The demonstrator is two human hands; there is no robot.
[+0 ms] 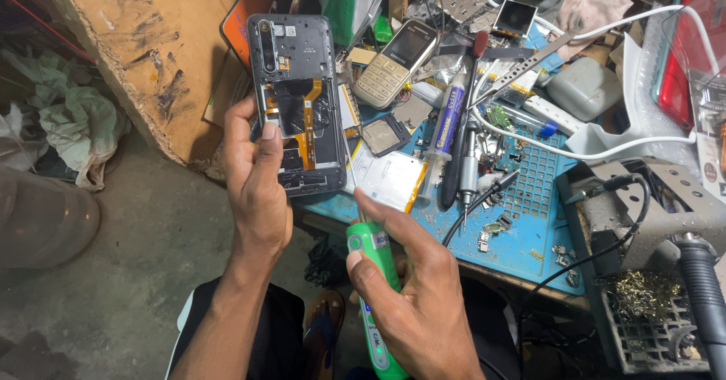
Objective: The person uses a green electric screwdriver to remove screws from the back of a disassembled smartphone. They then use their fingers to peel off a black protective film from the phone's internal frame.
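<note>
Right hand (pixel 423 304), lower centre of frame: closed around a green plastic pen-shaped electric screwdriver (pixel 376 274), tip pointing up toward the phone's lower edge.

Left hand (pixel 257 176), centre left: gripping a dark smartphone with its back cover off (pixel 296 104), held upright, thumb on the exposed interior; orange flex cable and black shielding visible.

Progress, as judged: rear cover already removed; internal plates appear in place, so unscrewing seems unfinished.

Blue perforated work mat (pixel 522 229), right: loose screws, a white syringe (pixel 446 134), a beige keypad phone (pixel 397 62), a flat silver battery pouch (pixel 389 176).
</note>
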